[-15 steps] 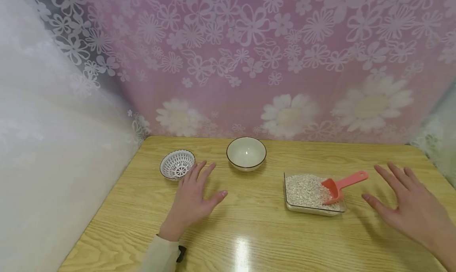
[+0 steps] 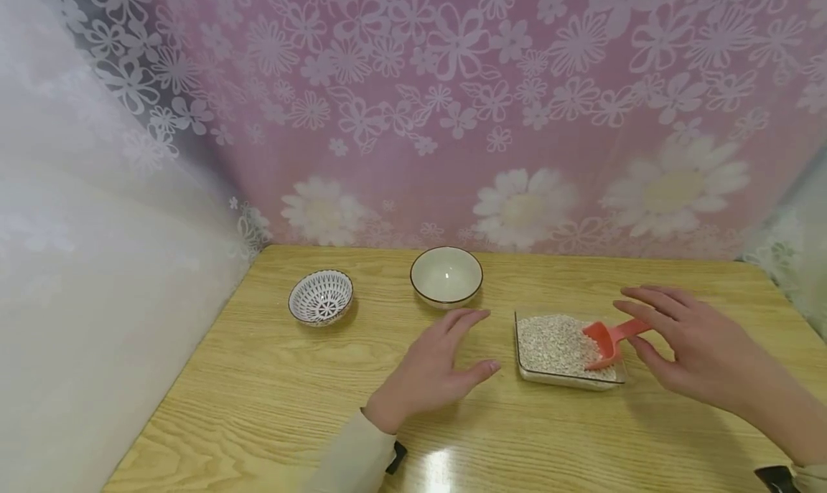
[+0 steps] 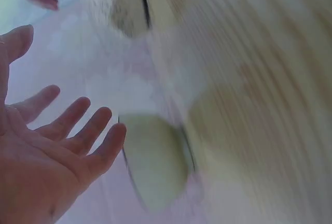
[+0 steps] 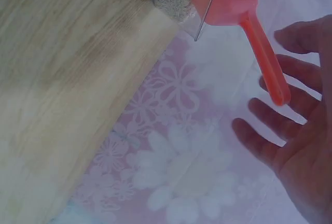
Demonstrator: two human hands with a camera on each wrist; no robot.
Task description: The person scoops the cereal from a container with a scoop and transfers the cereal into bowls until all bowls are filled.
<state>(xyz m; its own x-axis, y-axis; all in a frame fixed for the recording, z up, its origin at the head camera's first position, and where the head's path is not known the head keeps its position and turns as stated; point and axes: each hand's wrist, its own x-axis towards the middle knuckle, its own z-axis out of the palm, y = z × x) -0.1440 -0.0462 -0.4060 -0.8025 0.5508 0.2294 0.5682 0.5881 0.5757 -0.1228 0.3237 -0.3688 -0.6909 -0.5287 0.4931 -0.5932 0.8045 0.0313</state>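
Observation:
In the head view a red scoop [image 2: 604, 344] rests in a clear rectangular container [image 2: 568, 382] filled with oat flakes [image 2: 554, 346]. My right hand [image 2: 701, 349] hovers at the scoop's handle, fingers spread around it; in the right wrist view the handle [image 4: 264, 60] lies between thumb and fingers without being gripped. My left hand [image 2: 429, 371] is held over the table left of the container, fingers apart, holding nothing. A plain pale bowl [image 2: 447, 276] with a dark rim stands just beyond the left fingertips.
A patterned black-and-white bowl [image 2: 321, 298] sits at the left of the wooden table [image 2: 258, 407]. A pink floral curtain [image 2: 413, 120] hangs along the table's back edge, with pale fabric [image 2: 116, 227] on the left side.
My left hand has moved right, away from the patterned bowl toward the container. My right hand has moved left to the scoop's handle. Bowls, container and scoop stay in place.

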